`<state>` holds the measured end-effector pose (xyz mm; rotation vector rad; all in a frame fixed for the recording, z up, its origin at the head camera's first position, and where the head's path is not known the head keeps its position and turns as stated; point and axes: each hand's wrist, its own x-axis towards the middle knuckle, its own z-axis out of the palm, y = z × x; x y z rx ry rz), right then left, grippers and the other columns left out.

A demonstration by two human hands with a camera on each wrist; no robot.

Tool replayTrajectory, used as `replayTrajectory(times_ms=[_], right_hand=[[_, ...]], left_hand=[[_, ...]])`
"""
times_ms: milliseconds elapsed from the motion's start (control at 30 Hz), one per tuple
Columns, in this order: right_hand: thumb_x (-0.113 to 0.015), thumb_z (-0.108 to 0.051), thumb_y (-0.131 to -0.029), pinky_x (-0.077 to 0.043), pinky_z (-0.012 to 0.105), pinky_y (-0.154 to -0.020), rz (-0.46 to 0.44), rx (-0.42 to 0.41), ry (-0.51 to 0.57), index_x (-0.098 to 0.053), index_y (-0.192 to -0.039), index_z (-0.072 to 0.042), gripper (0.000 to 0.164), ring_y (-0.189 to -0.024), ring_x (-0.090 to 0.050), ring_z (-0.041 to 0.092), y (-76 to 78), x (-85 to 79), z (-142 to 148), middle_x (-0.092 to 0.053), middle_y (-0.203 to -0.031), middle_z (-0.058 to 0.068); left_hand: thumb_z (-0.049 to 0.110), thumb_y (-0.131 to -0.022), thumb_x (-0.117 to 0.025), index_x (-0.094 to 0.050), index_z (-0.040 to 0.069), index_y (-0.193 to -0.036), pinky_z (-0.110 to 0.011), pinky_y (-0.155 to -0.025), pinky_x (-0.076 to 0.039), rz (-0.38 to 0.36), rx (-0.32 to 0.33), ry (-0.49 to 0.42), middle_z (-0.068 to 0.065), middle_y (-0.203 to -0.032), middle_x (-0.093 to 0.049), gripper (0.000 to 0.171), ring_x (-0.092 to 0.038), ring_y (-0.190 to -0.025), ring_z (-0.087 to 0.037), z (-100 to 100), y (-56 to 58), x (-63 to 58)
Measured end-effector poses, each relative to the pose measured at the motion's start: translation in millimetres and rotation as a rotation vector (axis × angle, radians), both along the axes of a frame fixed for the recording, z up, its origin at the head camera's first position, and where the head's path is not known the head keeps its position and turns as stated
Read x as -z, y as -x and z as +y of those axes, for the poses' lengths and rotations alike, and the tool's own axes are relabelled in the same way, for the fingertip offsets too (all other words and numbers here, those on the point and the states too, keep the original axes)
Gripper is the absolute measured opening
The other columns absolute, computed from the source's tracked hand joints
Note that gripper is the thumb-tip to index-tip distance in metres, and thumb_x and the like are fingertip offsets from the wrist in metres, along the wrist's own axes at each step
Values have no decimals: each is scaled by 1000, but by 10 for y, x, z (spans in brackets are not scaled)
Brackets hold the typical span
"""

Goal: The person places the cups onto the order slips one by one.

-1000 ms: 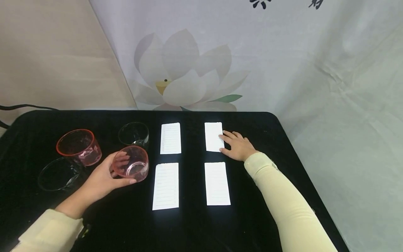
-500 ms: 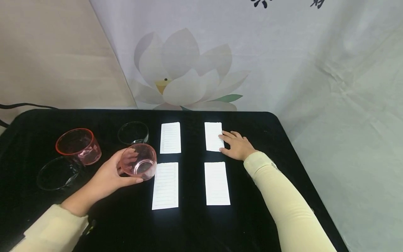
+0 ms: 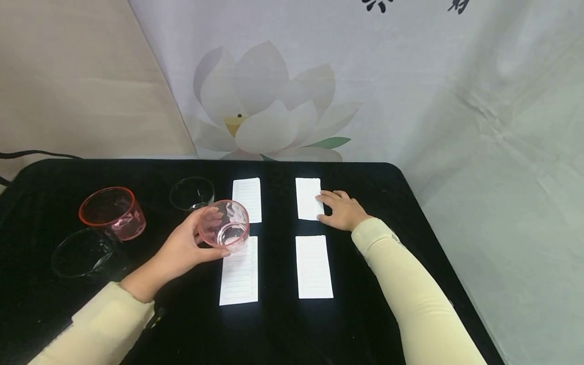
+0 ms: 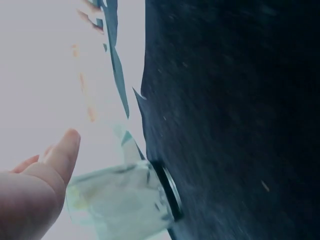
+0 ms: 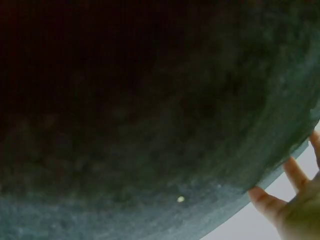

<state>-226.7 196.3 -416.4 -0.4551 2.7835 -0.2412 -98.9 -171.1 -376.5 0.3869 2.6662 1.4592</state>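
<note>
My left hand (image 3: 182,248) has its thumb and fingers wrapped round a pink glass (image 3: 225,226), opening up, in front of the gap between the two left-hand slips; can't tell if its base touches anything. So, from the left on the black counter (image 3: 278,327): a clear glass (image 3: 84,252), a red-rimmed glass (image 3: 122,219) just behind it, then another clear glass (image 3: 192,194) further back. Next, four white slips (image 3: 315,267) in two rows. My right hand (image 3: 343,212) is spread out, fingertips on the back right one.
</note>
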Motion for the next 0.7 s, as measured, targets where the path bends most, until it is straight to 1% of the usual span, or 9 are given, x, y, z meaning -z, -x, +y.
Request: replayTrajectory(times_ms=[100, 267, 433, 700], right_hand=[[-56, -46, -92, -23, 62, -113, -12, 9, 10, -35, -150, -23, 66, -143, -20, 33, 21, -2, 6, -24, -159, 3], [-58, -47, -90, -25, 63, -111, -19, 18, 23, -37, -149, -22, 68, -142, -22, 34, 47, 0, 17, -25, -159, 3], [-60, -46, -88, -25, 63, -111, -21, 30, 36, -37, -149, -21, 70, -141, -23, 34, 56, -10, 10, -27, -158, 4], [-60, -46, -87, -26, 63, -110, -18, 19, 41, -37, -149, -19, 71, -140, -23, 35, 59, -47, -3, -26, -158, 5]], left_hand=[[19, -73, -86, -32, 0, -144, -54, -104, -40, 4, 3, -20, -21, -139, -47, 91, -45, -130, -39, 80, 48, 1], [22, -73, -86, -32, 4, -145, -49, -105, -40, -2, -14, -45, -19, -142, -46, 92, -45, -130, -36, 202, 113, -6], [23, -72, -86, -33, 5, -144, -47, -105, -40, -2, -33, -59, -17, -143, -46, 92, -46, -130, -36, 319, 178, -30], [22, -71, -86, -34, 4, -143, -46, -104, -43, 4, -43, -72, -16, -141, -47, 90, -48, -128, -36, 519, 314, -28]])
